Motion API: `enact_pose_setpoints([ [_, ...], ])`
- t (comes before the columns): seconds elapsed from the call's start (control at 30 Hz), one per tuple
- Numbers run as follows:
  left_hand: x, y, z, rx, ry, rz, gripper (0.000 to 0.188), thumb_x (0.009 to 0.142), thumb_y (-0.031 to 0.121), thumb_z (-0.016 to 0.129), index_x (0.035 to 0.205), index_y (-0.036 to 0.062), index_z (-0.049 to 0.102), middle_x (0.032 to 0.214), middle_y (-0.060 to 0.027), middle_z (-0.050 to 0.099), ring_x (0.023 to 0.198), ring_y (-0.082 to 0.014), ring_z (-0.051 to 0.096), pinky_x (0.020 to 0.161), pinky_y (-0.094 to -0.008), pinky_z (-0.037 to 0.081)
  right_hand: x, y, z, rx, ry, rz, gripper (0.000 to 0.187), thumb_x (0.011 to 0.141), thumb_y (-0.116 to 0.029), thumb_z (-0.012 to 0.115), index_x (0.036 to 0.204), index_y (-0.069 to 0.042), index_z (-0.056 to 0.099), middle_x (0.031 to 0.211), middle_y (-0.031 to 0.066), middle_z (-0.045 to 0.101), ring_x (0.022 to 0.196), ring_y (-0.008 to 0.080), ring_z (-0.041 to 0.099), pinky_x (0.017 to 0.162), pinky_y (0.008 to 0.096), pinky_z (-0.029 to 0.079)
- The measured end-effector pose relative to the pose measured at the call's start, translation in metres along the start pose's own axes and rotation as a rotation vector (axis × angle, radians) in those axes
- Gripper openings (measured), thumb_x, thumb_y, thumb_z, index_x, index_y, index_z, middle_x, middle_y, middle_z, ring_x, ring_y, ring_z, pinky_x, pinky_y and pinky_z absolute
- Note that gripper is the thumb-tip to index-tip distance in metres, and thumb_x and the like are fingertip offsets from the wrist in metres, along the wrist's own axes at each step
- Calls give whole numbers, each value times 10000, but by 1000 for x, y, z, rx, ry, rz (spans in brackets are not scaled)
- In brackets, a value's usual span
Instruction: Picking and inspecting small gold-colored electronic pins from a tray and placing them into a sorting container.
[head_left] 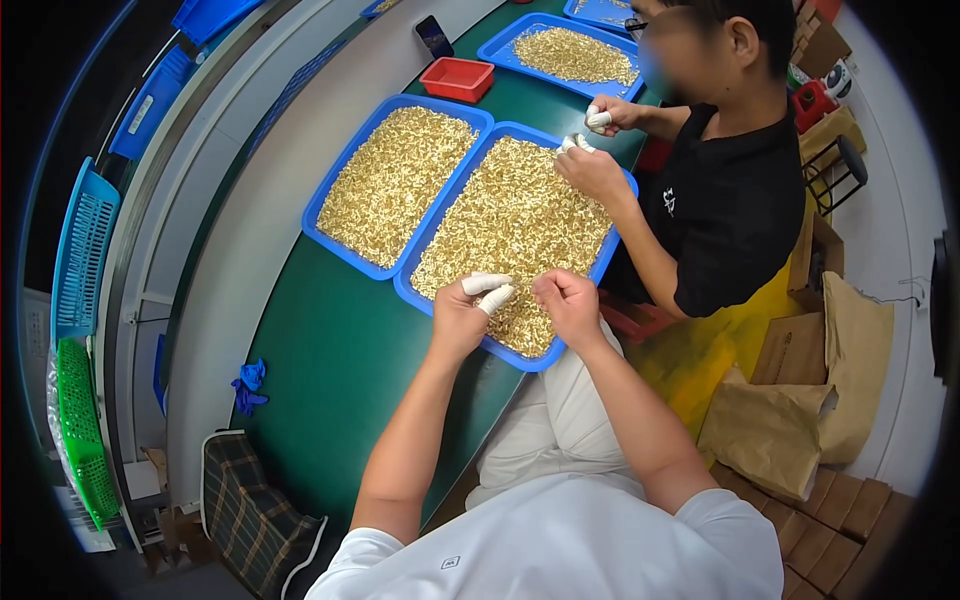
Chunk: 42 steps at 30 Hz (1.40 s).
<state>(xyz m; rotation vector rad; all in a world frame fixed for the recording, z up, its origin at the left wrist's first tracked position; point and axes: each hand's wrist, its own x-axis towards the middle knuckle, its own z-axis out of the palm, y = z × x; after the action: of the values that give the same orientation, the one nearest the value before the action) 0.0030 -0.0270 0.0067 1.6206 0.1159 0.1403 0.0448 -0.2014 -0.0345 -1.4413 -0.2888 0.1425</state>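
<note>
My left hand (464, 316) is over the near end of a blue tray (537, 363) heaped with small gold-coloured metal pieces (515, 205). White finger cots cover its thumb and forefinger, which are brought together in a pinch. Just to its right, a small gap away, my right hand (570, 308) is also pinched, its fingers curled in above the same heap. Whatever lies between the fingertips of either hand is too small to make out. A second blue tray (345, 256) with similar pieces stands against the first, to its left.
A co-worker (735, 210) sits at the right, both hands with white finger cots near my tray's far edge. Beyond are a red bin (457, 79), a phone (433, 37) and another blue tray (490, 55). Blue gloves (249, 386) and a plaid cloth item (255, 510) lie at left.
</note>
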Motion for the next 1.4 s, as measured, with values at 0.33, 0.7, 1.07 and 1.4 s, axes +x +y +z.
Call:
enact_pose_setpoints([
  [0.33,2,13,-9,458,-38,226,148,816,31,765,963,32,754,868,-89,716,778,-178,664,705,-283,508,1,4,-2,-124,-14,-89,228,962,-136,646,784,8,646,659,-4,590,594,51,488,537,225,394],
  [0.7,2,19,-7,514,-134,144,156,822,97,793,950,20,747,839,-88,712,779,-176,673,702,-294,520,2,-6,0,-198,-50,-86,254,936,-178,677,771,14,672,624,33,604,578,82,534,526,271,415],
  [1.07,-1,12,-3,341,-37,62,120,836,61,771,939,8,738,851,-74,722,776,-137,662,702,-274,514,0,-4,-4,-75,-142,-59,280,981,-179,590,788,11,658,674,55,642,613,102,595,562,272,461],
  [1.4,1,20,2,433,-84,127,193,827,68,782,1008,20,737,891,-67,730,784,-116,656,711,-273,521,1,1,-11,29,-174,-16,202,982,-139,587,855,7,645,733,17,631,662,61,566,599,226,454],
])
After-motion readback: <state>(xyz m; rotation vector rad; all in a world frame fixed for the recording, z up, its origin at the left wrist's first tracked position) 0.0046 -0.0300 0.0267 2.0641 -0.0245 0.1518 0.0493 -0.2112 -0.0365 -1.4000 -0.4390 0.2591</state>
